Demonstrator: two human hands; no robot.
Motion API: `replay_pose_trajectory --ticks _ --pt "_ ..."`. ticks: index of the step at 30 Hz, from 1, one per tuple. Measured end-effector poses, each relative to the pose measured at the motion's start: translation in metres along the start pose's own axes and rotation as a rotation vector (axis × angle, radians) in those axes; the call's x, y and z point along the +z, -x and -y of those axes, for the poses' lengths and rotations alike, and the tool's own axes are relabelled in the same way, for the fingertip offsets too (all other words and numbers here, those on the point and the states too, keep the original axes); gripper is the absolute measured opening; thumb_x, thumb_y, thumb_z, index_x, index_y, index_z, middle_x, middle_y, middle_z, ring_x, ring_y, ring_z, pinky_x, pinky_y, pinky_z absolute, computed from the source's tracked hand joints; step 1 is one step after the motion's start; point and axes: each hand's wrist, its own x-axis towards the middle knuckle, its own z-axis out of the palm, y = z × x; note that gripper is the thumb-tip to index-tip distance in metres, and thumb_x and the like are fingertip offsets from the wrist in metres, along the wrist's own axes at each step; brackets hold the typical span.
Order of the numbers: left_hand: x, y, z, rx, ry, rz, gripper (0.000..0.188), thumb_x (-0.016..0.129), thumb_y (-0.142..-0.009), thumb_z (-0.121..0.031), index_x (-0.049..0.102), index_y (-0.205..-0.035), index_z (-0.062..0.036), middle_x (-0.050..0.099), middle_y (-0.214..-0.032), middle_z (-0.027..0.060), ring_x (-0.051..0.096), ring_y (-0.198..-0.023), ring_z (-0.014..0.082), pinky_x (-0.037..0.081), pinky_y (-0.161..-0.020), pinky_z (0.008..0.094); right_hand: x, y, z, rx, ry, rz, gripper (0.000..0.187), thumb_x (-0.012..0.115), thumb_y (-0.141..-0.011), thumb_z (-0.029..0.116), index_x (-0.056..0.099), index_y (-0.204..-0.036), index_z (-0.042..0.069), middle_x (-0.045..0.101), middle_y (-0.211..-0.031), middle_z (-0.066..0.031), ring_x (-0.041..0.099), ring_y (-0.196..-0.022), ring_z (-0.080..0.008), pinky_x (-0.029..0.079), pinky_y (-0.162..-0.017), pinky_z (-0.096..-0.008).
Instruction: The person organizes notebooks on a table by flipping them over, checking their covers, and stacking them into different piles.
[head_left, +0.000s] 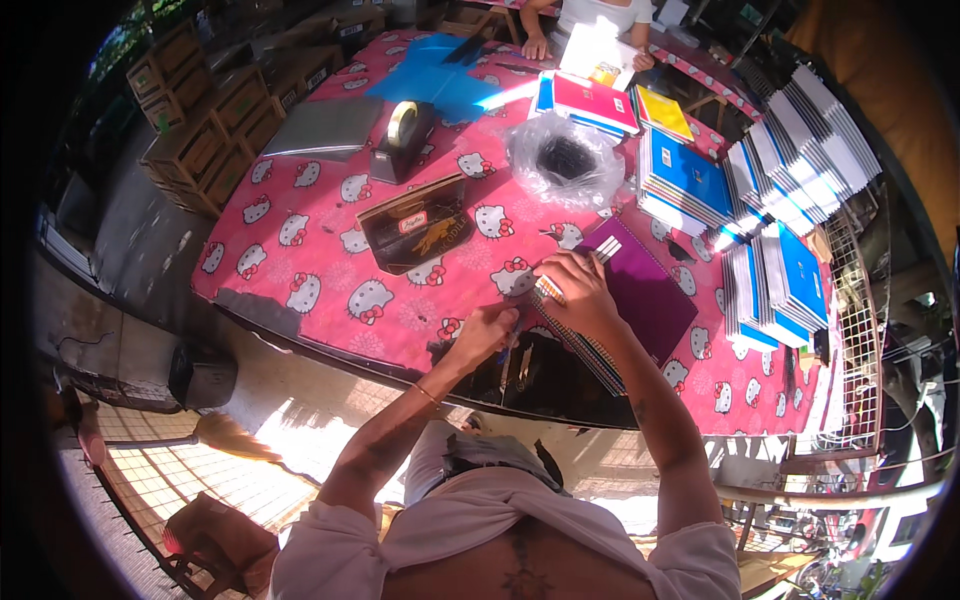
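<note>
A small stack of purple spiral notebooks (650, 290) lies near the front edge of the table, its coiled bindings toward me. My right hand (580, 292) is closed over the bound edge at the stack's far left corner. Just left of the bindings, my left hand (486, 333) is closed in a pinch. Something small and shiny shows at its fingertips, too small to name. Beyond my left hand stands a dark box (415, 228) with a gold picture and a red label.
The table (330, 335) has a pink cat-print cover. On it are a tape dispenser (402, 142), grey sheets (325, 127), blue plastic (430, 80), a clear plastic roll (600, 170) and blue notebook stacks (690, 170). Another person's hand (536, 47) rests at the far side. Boxes (215, 110) stand left.
</note>
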Motion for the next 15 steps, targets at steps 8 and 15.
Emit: replay_pose_trajectory --ticks 8,15 --pt "0.012 0.003 -0.008 -0.182 0.34 -0.036 0.039 0.052 -0.098 -0.029 0.06 -0.114 0.0057 0.067 -0.095 0.0168 0.072 -0.077 0.0268 0.058 -0.064 0.0381 -0.001 0.0 0.0 0.019 0.004 0.014 0.046 0.07 -0.075 0.023 0.06 -0.12 0.022 0.054 -0.127 0.0021 0.044 -0.133 -0.0207 0.022 -0.115 -0.0587" --pt "0.014 0.004 -0.002 0.078 -0.059 -0.106 0.039 0.055 -0.097 -0.028 0.061 -0.116 0.0054 0.066 -0.097 0.0163 0.07 -0.077 0.026 0.055 -0.067 0.0425 0.001 -0.001 0.0 0.009 0.009 0.008 0.047 0.071 -0.074 0.023 0.06 -0.12 0.022 0.054 -0.128 0.0017 0.044 -0.132 -0.0212 0.022 -0.115 -0.0575"
